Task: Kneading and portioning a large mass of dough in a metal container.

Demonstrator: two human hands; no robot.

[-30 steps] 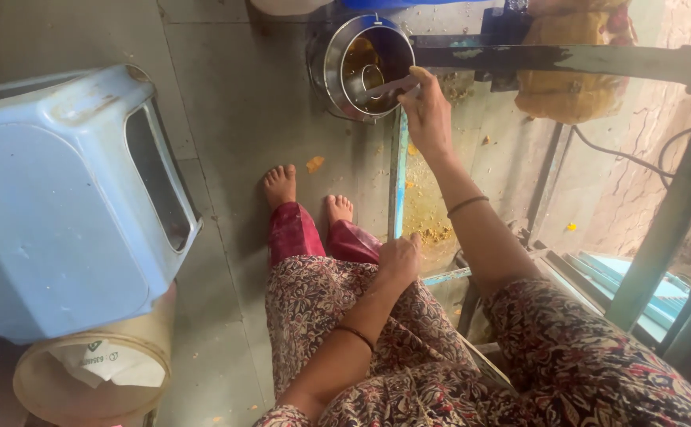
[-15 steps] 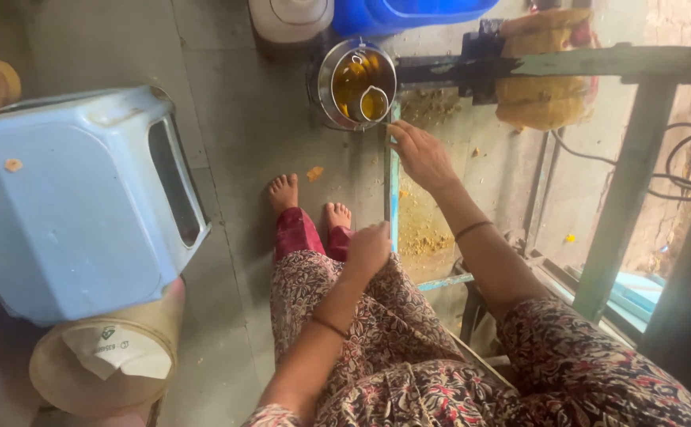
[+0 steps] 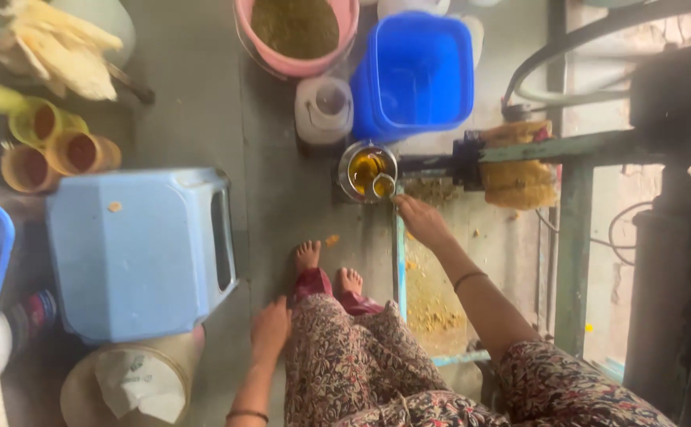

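I sit with patterned trousers over my knees and bare feet (image 3: 328, 273) on the grey floor. My right hand (image 3: 423, 223) reaches forward along a turquoise metal bar (image 3: 399, 261). Its fingertips are at the rim of a steel pot (image 3: 348, 180) of yellow oil, right beside a small steel cup (image 3: 383, 186) that stands in the pot. Whether the fingers grip the cup is hidden. My left hand (image 3: 271, 328) hangs beside my left knee, fingers loose, holding nothing, close to a pale blue plastic stool (image 3: 136, 253).
A green metal machine frame (image 3: 575, 237) with a yellowish cloth bundle (image 3: 519, 170) stands at the right. Behind the pot are a blue bucket (image 3: 424, 75), a white jug (image 3: 323, 107) and a pink tub of brown mash (image 3: 296, 32). Yellow cups (image 3: 53, 142) sit at the left, a lidded pail (image 3: 128, 379) below the stool.
My left hand has let go of the turquoise bar and dropped beside my left knee. The view has pulled back, showing the bucket, tub and cups.
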